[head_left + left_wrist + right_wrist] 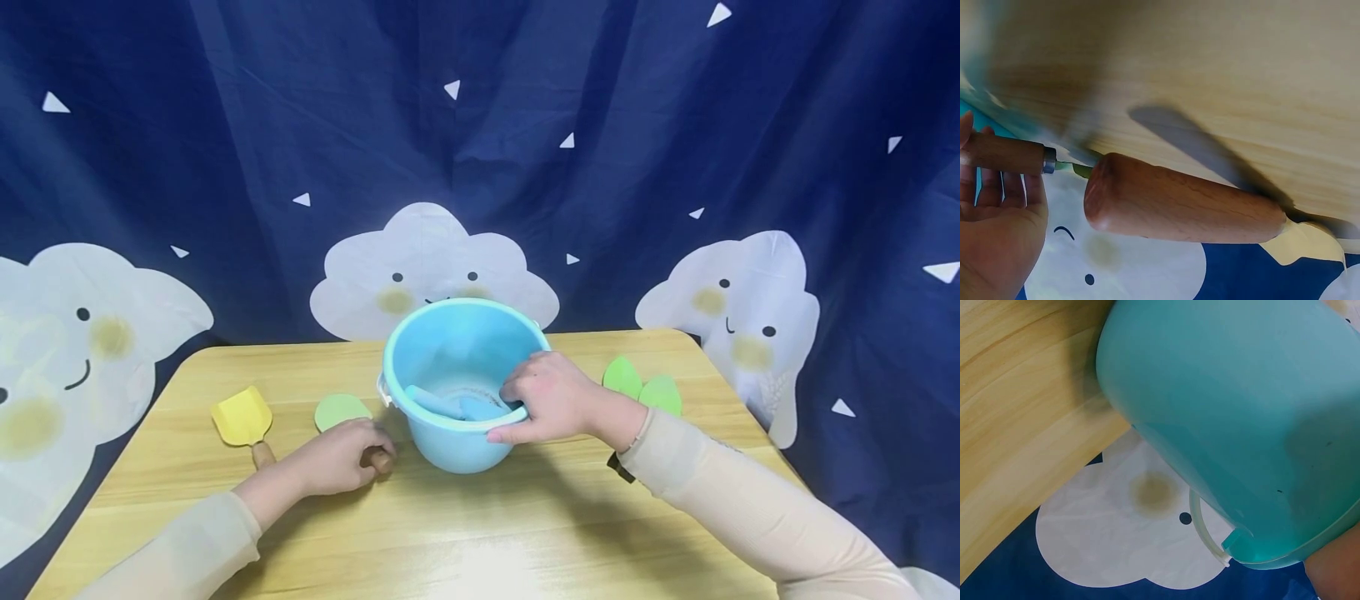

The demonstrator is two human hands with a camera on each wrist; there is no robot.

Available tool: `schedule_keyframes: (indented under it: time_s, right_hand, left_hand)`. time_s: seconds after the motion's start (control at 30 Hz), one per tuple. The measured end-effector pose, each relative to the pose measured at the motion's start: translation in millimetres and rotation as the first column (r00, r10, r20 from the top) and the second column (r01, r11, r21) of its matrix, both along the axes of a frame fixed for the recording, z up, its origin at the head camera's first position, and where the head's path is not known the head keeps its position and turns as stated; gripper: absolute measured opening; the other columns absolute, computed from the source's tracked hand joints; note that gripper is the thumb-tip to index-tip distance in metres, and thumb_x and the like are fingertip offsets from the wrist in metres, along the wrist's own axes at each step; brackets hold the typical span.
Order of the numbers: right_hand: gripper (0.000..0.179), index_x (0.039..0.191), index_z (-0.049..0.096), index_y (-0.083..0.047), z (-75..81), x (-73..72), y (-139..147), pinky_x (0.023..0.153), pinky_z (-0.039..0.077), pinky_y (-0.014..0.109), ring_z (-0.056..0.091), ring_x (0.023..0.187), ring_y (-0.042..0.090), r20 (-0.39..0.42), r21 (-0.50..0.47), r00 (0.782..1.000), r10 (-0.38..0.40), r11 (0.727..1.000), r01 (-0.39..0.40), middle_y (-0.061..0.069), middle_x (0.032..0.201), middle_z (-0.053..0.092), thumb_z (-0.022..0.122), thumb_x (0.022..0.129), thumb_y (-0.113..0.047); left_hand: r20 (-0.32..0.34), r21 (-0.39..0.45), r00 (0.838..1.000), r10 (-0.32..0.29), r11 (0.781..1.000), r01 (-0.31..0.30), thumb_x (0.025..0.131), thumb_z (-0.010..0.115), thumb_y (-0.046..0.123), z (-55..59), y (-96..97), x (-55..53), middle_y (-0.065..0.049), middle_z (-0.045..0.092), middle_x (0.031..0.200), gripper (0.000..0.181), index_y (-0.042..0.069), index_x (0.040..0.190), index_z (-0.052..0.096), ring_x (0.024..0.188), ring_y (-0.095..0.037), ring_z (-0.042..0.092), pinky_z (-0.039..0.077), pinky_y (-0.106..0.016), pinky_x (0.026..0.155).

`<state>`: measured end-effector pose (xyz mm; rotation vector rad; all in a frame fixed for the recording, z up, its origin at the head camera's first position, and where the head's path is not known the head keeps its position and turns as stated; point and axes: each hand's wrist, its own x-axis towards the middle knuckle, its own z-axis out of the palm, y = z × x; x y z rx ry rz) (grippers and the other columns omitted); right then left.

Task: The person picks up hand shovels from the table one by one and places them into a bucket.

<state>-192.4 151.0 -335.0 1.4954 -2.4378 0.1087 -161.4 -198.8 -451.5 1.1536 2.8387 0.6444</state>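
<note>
Left grip (341, 457) holding wooden handle (1007, 154), metal collar (1049, 160) only in left-wrist view — right grip (553, 396) pinching bucket (453, 446)

No text, label, brand, number or sign can be read in any of the three views, be it on the bucket (459, 447), the table (375, 542) or the curtain (502, 158).

Blue curtain (510, 50) printed with clouds (427, 250); wooden table (337, 542) catching glare (491, 571).
</note>
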Motion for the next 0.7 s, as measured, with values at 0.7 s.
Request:
schedule_keyframes:
  time_s: [0.7]
  right_hand:
    - [0.066, 0.058, 0.029, -0.024, -0.2, 0.6, 0, 0.053, 0.026, 0.028, 0.023, 0.051, 0.008, -0.012, -0.023, 1.000, 0.009, 1.000, -0.009, -0.011, 0.057, 0.021, 0.036, 0.088, -0.082]
  left_hand:
    - [0.265, 0.257, 0.960, 0.095, 0.952, -0.165, 0.084, 0.076, 0.004, 24.9, -20.5, -2.0, 0.017, 0.065, 0.087, 0.023, 0.016, 0.103, 0.071, 0.089, -0.006, 0.062, 0.050, -0.039, 0.090]
